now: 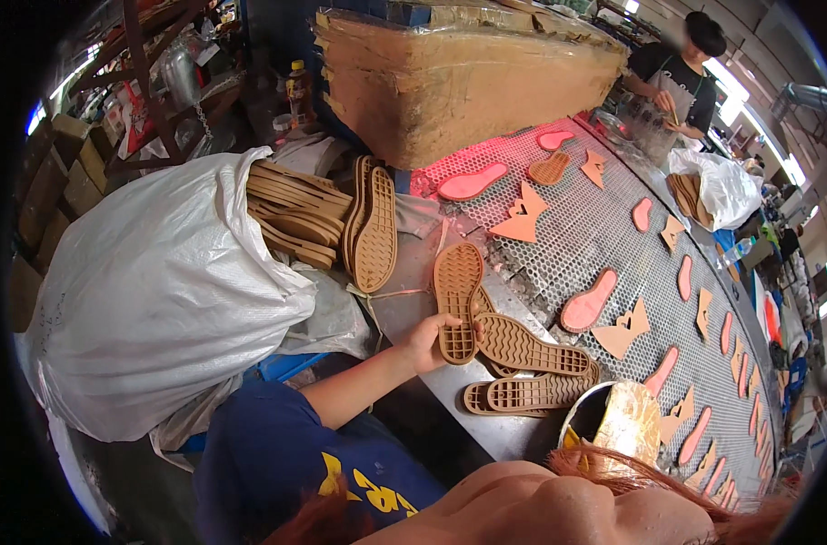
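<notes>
My left hand (424,345) is closed on the heel end of a brown shoe sole (457,282), held with its treaded face showing. Beside it, more brown soles (533,347) lie overlapping on the metal table edge. To the left, a white woven sack (168,291) lies on its side, with many stacked soles (295,204) sticking out of its mouth. Another sole (375,243) stands on edge against that stack. At the lower edge, bare skin very close to the camera seems to be my right arm and hand (604,513); its fingers cannot be made out.
A mesh conveyor (513,263) carries pink sole-shaped pieces (589,302) and tan cut pieces (523,216) under a big worn box-like cover (468,86). A pot (630,422) stands near my right. Across the belt, a person (677,86) works near another white sack (733,186).
</notes>
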A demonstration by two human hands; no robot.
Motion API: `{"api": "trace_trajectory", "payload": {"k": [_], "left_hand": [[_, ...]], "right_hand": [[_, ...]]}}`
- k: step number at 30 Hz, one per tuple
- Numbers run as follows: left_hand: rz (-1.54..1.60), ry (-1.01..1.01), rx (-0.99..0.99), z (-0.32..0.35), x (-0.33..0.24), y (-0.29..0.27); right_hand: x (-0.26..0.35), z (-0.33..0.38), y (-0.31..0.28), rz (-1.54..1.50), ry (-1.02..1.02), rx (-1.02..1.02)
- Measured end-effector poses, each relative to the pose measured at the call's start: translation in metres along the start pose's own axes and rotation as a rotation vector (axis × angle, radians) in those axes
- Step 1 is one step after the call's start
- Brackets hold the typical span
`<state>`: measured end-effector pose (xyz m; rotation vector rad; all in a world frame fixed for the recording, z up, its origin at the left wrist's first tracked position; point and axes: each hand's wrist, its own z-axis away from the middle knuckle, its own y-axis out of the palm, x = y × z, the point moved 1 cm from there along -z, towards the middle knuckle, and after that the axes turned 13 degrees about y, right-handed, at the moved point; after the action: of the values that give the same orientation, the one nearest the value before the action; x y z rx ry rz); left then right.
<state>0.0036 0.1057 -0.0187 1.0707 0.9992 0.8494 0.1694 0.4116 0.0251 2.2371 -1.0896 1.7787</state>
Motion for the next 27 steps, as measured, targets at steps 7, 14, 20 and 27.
{"api": "trace_trajectory", "payload": {"k": [7,14,20,27], "left_hand": [[-0.01,0.033,0.075,0.0,0.0,0.001],[0.003,0.021,0.078,0.0,0.001,-0.002],[0.044,0.006,0.044,-0.002,0.001,-0.005],[-0.034,0.038,0.058,0.0,0.001,-0.001]], "right_hand": [[0.003,0.004,0.001,-0.027,-0.052,-0.069],[0.024,-0.001,0.002,0.072,-0.144,-0.042],[0.018,-0.002,0.001,0.071,-0.142,-0.052],[0.02,0.0,0.004,0.091,-0.118,-0.079]]}}
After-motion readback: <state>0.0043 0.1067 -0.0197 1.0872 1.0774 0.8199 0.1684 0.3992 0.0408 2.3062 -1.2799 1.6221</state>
